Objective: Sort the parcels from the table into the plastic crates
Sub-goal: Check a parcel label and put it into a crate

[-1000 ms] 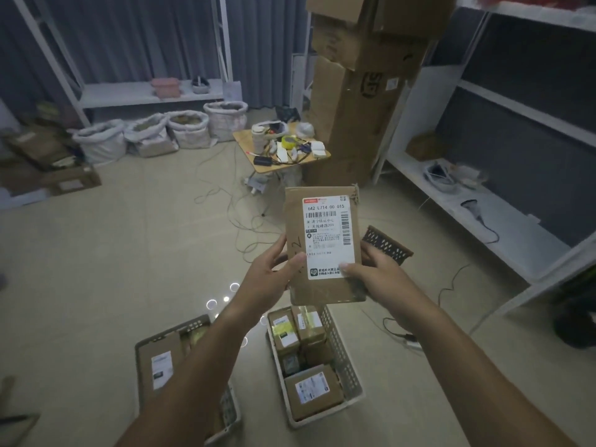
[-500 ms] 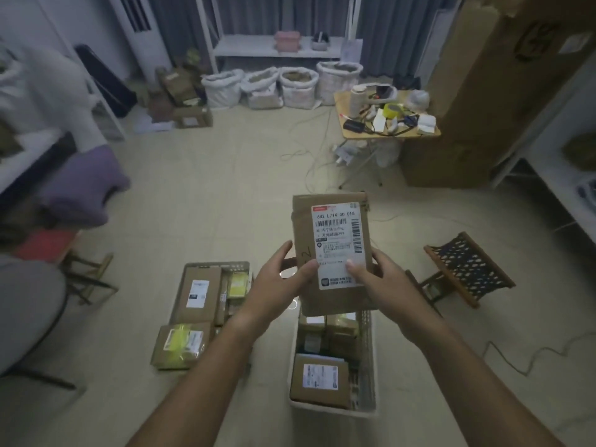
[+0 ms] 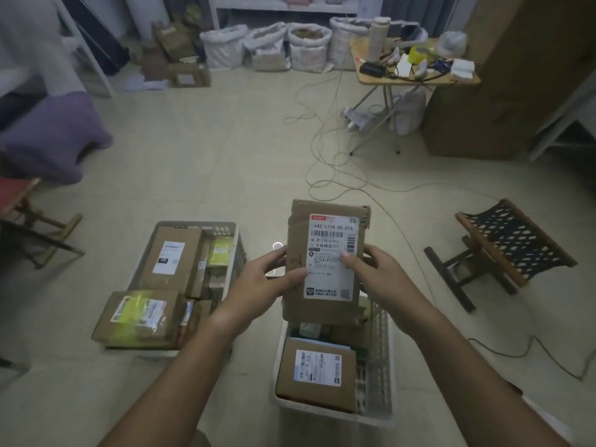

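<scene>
2 plastic crates are sitting on the tiled floor: the left crate [image 3: 232,233] is carrying brown boxes piled above its rim, and the right crate [image 3: 383,366] is holding a labelled box [image 3: 317,372]. A cardboard parcel [image 3: 325,262] is hanging upright over the right crate's far end. The left hand [image 3: 267,282] and right hand [image 3: 377,272] are gripping its sides, thumbs pressing the front.
</scene>
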